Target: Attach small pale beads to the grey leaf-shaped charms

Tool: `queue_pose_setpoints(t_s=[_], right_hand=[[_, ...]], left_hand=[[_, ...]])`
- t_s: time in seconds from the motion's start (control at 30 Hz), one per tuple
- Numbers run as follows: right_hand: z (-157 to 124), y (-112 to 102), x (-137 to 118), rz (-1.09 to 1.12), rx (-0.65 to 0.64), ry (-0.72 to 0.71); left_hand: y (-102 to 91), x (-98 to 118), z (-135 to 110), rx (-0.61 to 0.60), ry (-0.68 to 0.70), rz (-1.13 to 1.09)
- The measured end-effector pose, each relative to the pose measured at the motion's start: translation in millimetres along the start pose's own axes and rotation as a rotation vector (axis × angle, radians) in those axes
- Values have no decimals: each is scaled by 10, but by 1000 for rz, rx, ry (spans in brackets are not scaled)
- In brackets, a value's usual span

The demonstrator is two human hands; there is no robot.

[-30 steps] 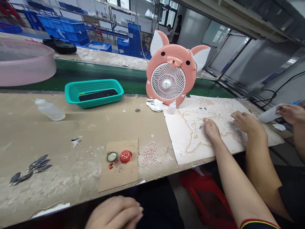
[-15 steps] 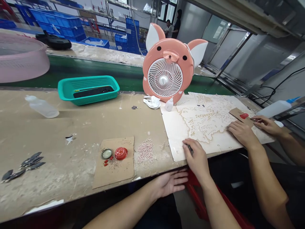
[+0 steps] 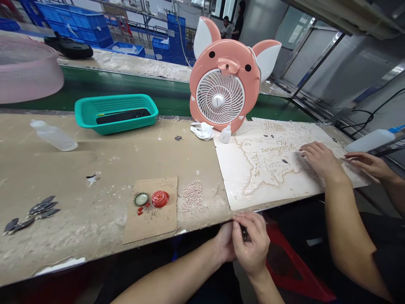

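Observation:
My two hands meet just below the table's front edge. My right hand [image 3: 255, 245] pinches a small dark piece [image 3: 243, 233], and my left hand [image 3: 225, 244] closes on the same piece from the left. Straight above them on the table lies a pale wooden map board [image 3: 240, 177] with engraved outlines and a few small dark pieces set into it. A co-worker's two hands [image 3: 319, 160] rest on the board's right part.
A pink pig-shaped fan [image 3: 221, 88] stands behind the board. Left of the board lie a bead pile [image 3: 193, 196], a cardboard scrap [image 3: 152, 223] with a red cap [image 3: 160, 198], dark leaf-shaped pieces [image 3: 31, 213], a plastic bottle [image 3: 53, 135] and a teal basket [image 3: 91, 114]. A red stool [image 3: 291, 266] sits underneath.
My right hand left the board, came down over the table edge with the dark piece, and my left hand rose to meet it. The co-worker's hands shifted on the board.

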State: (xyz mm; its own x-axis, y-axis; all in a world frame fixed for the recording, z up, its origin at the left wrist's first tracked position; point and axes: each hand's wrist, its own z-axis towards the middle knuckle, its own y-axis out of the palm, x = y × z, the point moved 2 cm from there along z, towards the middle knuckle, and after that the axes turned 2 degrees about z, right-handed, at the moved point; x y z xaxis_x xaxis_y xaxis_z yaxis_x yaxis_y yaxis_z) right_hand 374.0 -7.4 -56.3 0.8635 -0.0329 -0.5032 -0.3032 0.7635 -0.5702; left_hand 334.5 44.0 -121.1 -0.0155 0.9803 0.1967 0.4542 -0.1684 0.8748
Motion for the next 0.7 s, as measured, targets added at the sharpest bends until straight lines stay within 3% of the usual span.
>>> queue_pose_setpoints(t_s=[0.1, 0.27, 0.37, 0.43, 0.57, 0.63, 0.7], right_hand=[[299, -106, 267, -75, 2, 36], [1125, -270, 1277, -294, -34, 210], [1511, -321, 1810, -406, -47, 355], [1645, -325, 1991, -448, -94, 438], [1694, -273, 1912, -469, -145, 520], [1640, -197, 1644, -428, -148, 491], [1523, -90, 1187, -336, -147, 403]], left_hand=[[-144, 39, -211, 94, -107, 107], [-261, 254, -1029, 160, -178, 394], [-226, 534, -1685, 243, -30, 611], [-223, 800, -2103, 386, 171, 756], [-338, 1381, -2760, 1020, 744, 1293], [-434, 1565, -2912, 1282, 889, 1517], [-533, 1662, -2942, 1400, 920, 1673]])
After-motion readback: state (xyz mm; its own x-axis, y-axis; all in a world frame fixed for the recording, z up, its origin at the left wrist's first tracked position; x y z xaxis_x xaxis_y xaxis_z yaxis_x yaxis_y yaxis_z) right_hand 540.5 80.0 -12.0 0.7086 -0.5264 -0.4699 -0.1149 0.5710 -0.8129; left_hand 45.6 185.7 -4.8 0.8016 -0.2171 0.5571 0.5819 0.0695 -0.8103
